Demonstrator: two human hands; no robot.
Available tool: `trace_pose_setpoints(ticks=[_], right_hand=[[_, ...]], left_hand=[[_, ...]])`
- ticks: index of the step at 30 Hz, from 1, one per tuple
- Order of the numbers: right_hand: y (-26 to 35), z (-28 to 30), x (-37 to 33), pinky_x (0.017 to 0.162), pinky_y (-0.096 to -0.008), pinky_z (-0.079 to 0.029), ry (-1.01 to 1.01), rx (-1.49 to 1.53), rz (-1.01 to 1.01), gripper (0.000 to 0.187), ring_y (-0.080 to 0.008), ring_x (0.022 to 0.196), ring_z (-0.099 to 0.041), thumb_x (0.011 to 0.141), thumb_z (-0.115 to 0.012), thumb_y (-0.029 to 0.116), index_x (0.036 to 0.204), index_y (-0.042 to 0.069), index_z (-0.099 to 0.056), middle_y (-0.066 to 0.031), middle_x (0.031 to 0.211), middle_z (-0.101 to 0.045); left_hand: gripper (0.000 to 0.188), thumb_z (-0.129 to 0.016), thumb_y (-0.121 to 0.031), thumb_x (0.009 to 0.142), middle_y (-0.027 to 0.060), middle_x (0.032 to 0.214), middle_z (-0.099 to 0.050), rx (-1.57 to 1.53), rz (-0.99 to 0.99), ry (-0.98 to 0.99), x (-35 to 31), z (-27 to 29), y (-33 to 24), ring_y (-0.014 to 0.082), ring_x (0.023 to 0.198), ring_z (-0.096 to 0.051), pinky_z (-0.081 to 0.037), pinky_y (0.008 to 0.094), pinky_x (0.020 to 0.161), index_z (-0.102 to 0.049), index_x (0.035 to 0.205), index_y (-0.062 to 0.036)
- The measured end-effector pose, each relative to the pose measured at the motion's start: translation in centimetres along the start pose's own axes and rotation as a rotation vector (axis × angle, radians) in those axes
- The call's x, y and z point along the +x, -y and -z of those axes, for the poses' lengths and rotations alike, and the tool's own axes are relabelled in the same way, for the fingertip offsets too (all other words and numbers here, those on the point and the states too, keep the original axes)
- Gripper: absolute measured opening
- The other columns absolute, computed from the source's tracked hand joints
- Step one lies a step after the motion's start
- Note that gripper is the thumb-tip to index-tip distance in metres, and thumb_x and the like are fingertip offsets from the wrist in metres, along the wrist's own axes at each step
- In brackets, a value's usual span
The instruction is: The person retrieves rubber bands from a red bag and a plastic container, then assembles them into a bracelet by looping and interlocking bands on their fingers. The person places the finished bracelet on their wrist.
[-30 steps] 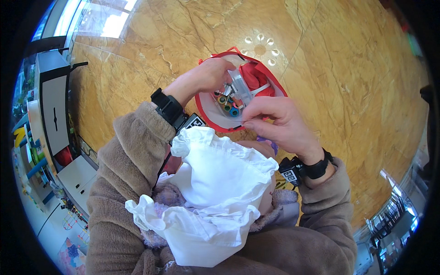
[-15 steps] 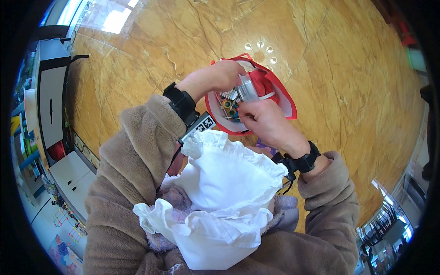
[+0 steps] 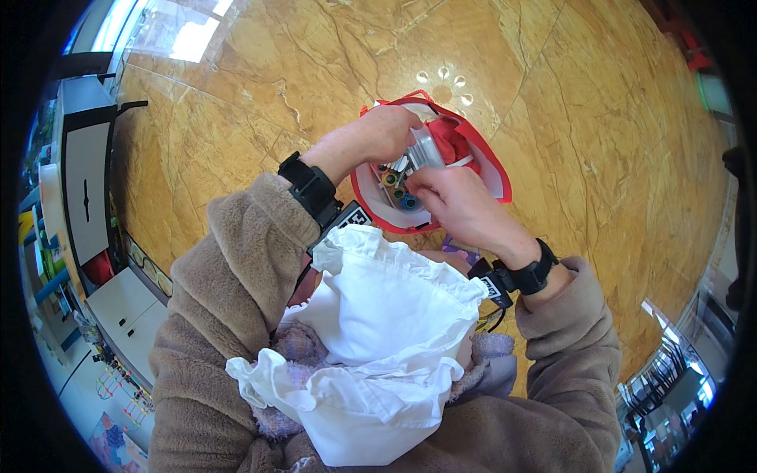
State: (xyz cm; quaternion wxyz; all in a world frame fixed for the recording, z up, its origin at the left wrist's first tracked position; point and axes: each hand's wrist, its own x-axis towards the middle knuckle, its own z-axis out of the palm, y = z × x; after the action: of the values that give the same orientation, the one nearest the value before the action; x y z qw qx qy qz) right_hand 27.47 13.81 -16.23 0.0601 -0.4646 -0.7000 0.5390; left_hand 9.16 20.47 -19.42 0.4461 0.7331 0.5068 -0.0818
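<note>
A red-edged bag with a pale lining stands open on the floor ahead of me. My left hand reaches over its left side, fingers closed on a clear plastic box. My right hand dips in from the near right, thumb and fingers pinched by the box's lower end; what they hold is hidden. Several thread spools lie beneath the hands, on the bag's left side. Red cloth fills the right part. Across my lap rests a white ruffled cloth.
Marbled yellow-brown floor surrounds the bag. Along the left stands a cabinet with white fronts. A window's reflection shines on the floor at the far left. Dark chair-like furniture sits at the lower right.
My right hand has shifted slightly left and up, closer to the clear box. My left hand stays at the box with little movement.
</note>
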Motion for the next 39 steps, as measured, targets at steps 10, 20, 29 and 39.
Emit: trace_pose_setpoints(ticks=[10, 20, 29, 39], right_hand=[[-0.3, 4.0, -3.4, 0.069, -0.0423, -0.048, 0.013, -0.016, 0.314, 0.010, -0.0359, 0.079, -0.061, 0.083, -0.063, 0.005, 0.083, -0.002, -0.056, -0.0169, 0.086, -0.061], [-0.2, 3.8, -5.1, 0.072, -0.0316, -0.052, -0.260, 0.037, 0.426, 0.025, -0.0238, 0.083, -0.066, 0.086, -0.060, -0.005, 0.110, 0.001, -0.064, -0.0111, 0.094, -0.068], [-4.8, 5.6, -9.1, 0.076, -0.0317, -0.054, -0.290, 0.911, 0.022, 0.027, -0.0239, 0.086, -0.068, 0.101, -0.046, 0.010, 0.123, -0.002, -0.058, -0.0174, 0.101, -0.069], [-8.0, 3.2, -13.0, 0.107, -0.0486, -0.041, -0.308, 1.745, 0.152, 0.054, -0.0401, 0.135, -0.044, 0.104, -0.045, 0.028, 0.150, 0.004, -0.030, -0.0279, 0.148, -0.041]], left_hand=[[0.041, -0.048, 0.000, 0.084, 0.0172, 0.106, -0.072, -0.023, -0.029, -0.077, -0.2, -0.9, 0.1, 0.0307, 0.102, -0.068, -0.052, 0.0388, 0.089, -0.061, 0.123, 0.0005], [0.036, -0.057, -0.008, 0.084, 0.0200, 0.100, -0.071, 0.000, -0.020, -0.110, -0.9, -1.0, -0.9, 0.0334, 0.095, -0.068, -0.053, 0.0413, 0.085, -0.064, 0.119, 0.0004], [0.023, -0.064, -0.012, 0.081, 0.0236, 0.090, -0.067, 0.211, 0.041, -0.161, -2.4, -2.5, -2.8, 0.0393, 0.088, -0.066, -0.052, 0.0454, 0.079, -0.067, 0.101, -0.0011], [0.037, -0.065, -0.015, 0.084, 0.0204, 0.105, -0.067, 0.223, -0.162, 0.196, -2.0, -5.9, -0.4, 0.0380, 0.103, -0.062, -0.049, 0.0438, 0.091, -0.063, 0.120, -0.0055]])
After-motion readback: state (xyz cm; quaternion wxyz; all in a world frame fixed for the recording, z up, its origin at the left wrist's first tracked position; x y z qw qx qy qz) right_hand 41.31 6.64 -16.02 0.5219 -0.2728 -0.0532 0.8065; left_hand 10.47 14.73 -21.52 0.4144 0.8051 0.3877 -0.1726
